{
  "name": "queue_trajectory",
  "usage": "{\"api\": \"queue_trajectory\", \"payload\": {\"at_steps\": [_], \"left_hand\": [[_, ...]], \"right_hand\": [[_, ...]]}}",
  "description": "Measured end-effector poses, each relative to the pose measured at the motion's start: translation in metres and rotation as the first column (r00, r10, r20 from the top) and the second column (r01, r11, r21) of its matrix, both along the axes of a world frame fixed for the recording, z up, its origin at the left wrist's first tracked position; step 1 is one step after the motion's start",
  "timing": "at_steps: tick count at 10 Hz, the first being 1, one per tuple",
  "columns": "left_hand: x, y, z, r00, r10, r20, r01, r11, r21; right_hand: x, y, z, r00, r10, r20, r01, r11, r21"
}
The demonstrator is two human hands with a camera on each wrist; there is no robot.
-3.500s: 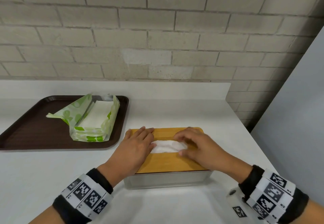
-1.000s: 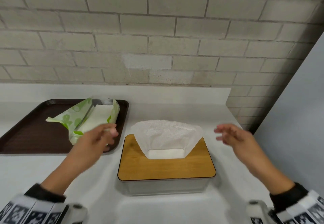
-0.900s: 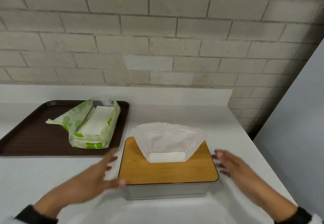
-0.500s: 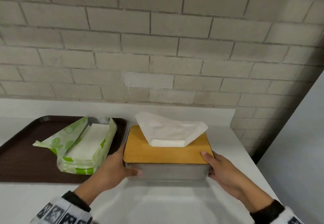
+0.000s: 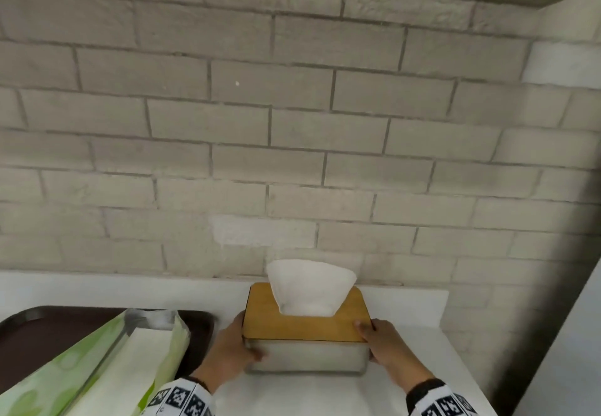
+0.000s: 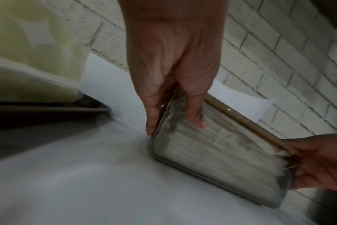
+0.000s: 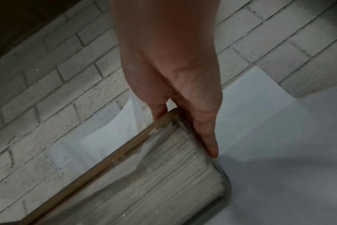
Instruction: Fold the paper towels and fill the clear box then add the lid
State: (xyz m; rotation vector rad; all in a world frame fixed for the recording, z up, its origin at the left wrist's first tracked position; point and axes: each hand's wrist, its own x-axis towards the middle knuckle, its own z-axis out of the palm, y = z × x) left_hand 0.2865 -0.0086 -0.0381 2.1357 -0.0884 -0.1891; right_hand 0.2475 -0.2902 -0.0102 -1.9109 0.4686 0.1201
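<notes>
The clear box (image 5: 305, 355) stands on the white counter near the brick wall, packed with folded paper towels (image 6: 212, 153). Its wooden lid (image 5: 302, 324) is on top, and one white towel (image 5: 310, 285) stands up through the slot. My left hand (image 5: 239, 344) grips the box's left end, with the thumb on the front face (image 6: 200, 120) and fingers down the side. My right hand (image 5: 374, 341) grips the right end, with the thumb on the lid's corner and fingers (image 7: 208, 137) along the side wall. The box's back is hidden.
A dark brown tray (image 5: 35, 328) lies at the left, and an open green and white towel package (image 5: 107, 367) lies on it, close to my left forearm. The brick wall (image 5: 292, 155) rises just behind the box. A grey panel (image 5: 566, 350) borders the counter's right.
Both hands came down from the air and took hold of the box's ends. The box has slid back toward the wall, and the view has tilted upward.
</notes>
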Motion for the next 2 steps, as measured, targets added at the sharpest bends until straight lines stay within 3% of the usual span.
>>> {"api": "queue_trajectory", "payload": {"at_steps": [1, 2], "left_hand": [[-0.002, 0.002, -0.003, 0.999, 0.025, -0.024, -0.027, 0.998, -0.063], [-0.022, 0.002, 0.011, 0.989, 0.099, -0.105, -0.091, 0.992, 0.084]], "right_hand": [[0.001, 0.004, 0.004, 1.0, 0.018, -0.02, -0.019, 0.999, -0.047], [-0.012, 0.011, 0.027, 0.995, -0.09, 0.035, 0.095, 0.973, -0.212]]}}
